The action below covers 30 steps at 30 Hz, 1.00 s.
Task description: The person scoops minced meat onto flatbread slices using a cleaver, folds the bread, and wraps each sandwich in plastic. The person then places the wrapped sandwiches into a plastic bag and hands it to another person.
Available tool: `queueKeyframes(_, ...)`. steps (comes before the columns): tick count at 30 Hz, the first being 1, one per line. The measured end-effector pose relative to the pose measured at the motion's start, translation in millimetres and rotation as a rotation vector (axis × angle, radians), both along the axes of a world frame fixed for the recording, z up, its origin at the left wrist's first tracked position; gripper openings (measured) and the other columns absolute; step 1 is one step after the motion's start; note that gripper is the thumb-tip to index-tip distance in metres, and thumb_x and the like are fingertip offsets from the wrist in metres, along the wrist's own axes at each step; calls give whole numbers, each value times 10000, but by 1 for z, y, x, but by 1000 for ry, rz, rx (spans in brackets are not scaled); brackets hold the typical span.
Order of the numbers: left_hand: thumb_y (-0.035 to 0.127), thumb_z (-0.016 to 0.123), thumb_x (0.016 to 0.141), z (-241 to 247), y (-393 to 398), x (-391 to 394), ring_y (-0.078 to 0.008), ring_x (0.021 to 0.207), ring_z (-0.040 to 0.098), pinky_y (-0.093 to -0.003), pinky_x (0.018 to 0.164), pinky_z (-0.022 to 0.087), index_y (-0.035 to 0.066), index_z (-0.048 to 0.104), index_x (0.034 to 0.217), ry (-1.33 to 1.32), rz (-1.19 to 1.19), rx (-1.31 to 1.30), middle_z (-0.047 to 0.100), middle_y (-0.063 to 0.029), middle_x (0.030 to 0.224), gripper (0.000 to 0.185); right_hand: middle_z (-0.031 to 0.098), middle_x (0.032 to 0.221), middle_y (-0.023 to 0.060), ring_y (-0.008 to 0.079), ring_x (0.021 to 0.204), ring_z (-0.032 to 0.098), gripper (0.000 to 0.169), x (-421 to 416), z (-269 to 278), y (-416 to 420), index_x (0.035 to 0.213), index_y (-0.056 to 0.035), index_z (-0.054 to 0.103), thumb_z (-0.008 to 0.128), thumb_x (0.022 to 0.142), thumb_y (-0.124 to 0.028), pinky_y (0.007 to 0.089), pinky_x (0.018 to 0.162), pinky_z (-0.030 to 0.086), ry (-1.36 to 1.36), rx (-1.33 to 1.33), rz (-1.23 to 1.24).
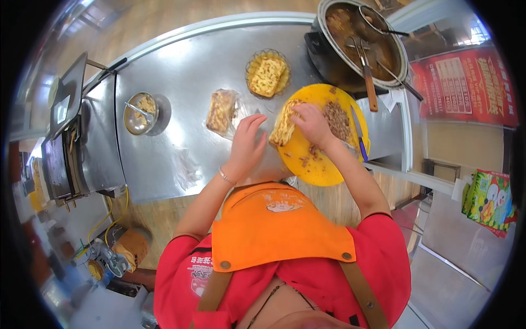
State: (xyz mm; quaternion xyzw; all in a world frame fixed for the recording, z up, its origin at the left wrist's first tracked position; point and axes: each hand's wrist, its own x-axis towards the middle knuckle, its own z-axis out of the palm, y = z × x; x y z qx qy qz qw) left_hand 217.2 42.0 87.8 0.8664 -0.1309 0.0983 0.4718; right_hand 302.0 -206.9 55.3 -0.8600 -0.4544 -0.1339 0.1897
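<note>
My right hand [313, 124] has its fingers on a browned flatbread [284, 125] at the left side of a round yellow cutting board [324, 168]. Chopped meat [337, 120] is heaped to the right of that hand, and a knife with a blue handle [361, 144] lies along the board's right edge. My left hand [250, 142] is raised over the steel table with its fingers apart and nothing in them. Left of it, another browned flatbread [220, 110] lies in a clear plastic bag [239, 117]. Behind, a wire basket [249, 78] holds more flatbread [268, 77].
A large pot of dark broth [337, 68] with a strainer and wooden-handled utensil [370, 88] stands at the back right. A metal bowl [130, 123] with a spoon sits on the left of the steel table [197, 53]. Griddle equipment [61, 160] stands at the far left.
</note>
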Motion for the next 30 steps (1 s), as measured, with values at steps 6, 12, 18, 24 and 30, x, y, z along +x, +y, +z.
queueKeyframes(6, 308, 765, 760, -96, -81, -10, -356, 1147, 505, -441, 957, 449, 10, 537, 1236, 185, -96, 176, 526, -189, 1254, 606, 568, 1223, 164, 340, 1133, 555, 267, -57, -34, -45, 1109, -49, 614, 587, 851, -113, 449, 973, 441, -2, -56, -180)
queueKeyframes(12, 334, 787, 735, -79, -113, 4, -363, 1071, 524, -438, 867, 484, -15, 488, 1265, 251, -8, 512, 530, -198, 1198, 701, 657, 1059, 174, 351, 1002, 624, 336, -87, -87, -42, 1167, 3, 582, 618, 875, -161, 438, 850, 498, 879, 332, -858)
queueKeyframes(18, 395, 783, 743, -88, -124, 15, -372, 1109, 522, -426, 897, 486, -44, 425, 1354, 315, 8, 512, 508, -243, 1227, 834, 683, 830, 69, 190, 786, 660, 251, -71, -113, -37, 1052, -17, 622, 664, 888, -202, 318, 722, 517, 1319, 630, -966)
queueKeyframes(24, 419, 768, 792, -85, -101, 17, -361, 1170, 529, -377, 975, 457, -62, 297, 1462, 508, -152, 102, 504, -260, 1246, 950, 628, 899, 9, 103, 841, 609, 179, -71, -70, -39, 1021, -47, 626, 675, 909, -177, 234, 735, 504, 1643, 1106, -587)
queueKeyframes(30, 383, 766, 797, -100, -91, 16, -314, 1158, 554, -365, 963, 469, -57, 293, 1469, 603, -158, 4, 520, -261, 1269, 932, 643, 980, 41, 125, 889, 619, 153, -71, -73, -32, 1033, -17, 616, 629, 931, -131, 266, 774, 523, 1685, 1118, -526)
